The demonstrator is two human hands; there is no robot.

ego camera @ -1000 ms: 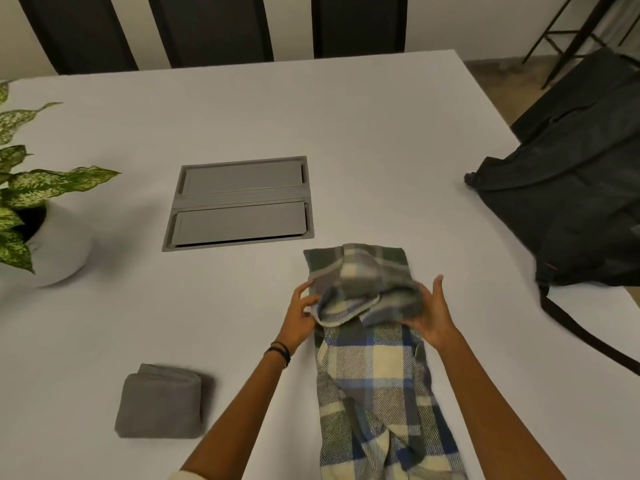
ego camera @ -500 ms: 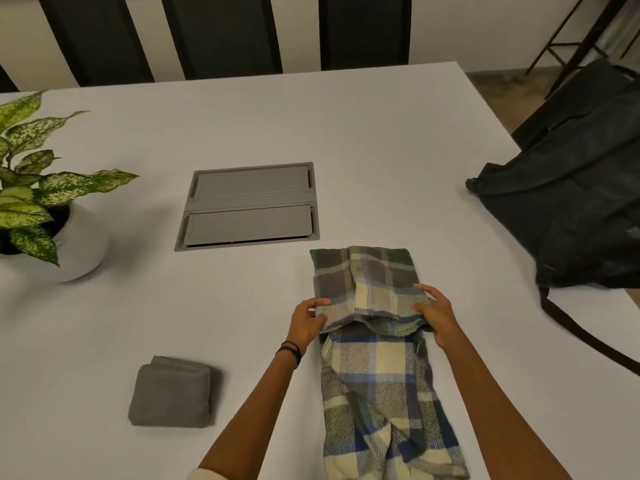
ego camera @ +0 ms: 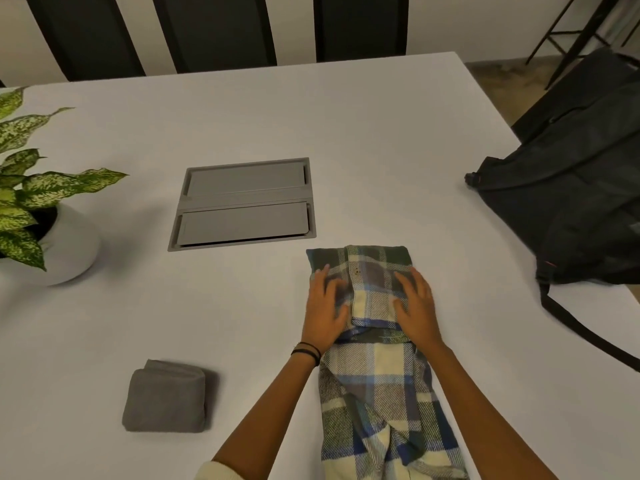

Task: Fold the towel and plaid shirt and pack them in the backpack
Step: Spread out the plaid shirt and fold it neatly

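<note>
The plaid shirt [ego camera: 377,393] lies as a long strip on the white table [ego camera: 363,133], its far end folded back toward me. My left hand [ego camera: 323,310] presses flat on the left part of that folded flap. My right hand [ego camera: 417,306] presses flat on its right part, fingers spread. The grey towel [ego camera: 166,398] sits folded into a small block at the near left. The dark backpack [ego camera: 571,199] lies at the table's right edge, a strap trailing toward me.
A grey recessed cable box [ego camera: 242,204] with two lids is set into the table's middle. A potted plant [ego camera: 38,220] in a white pot stands at the left edge. Dark chairs [ego camera: 207,29] line the far side.
The shirt's far end was lifted and folded toward me, then laid down. Both hands went from gripping its edges to pressing flat on the fold.
</note>
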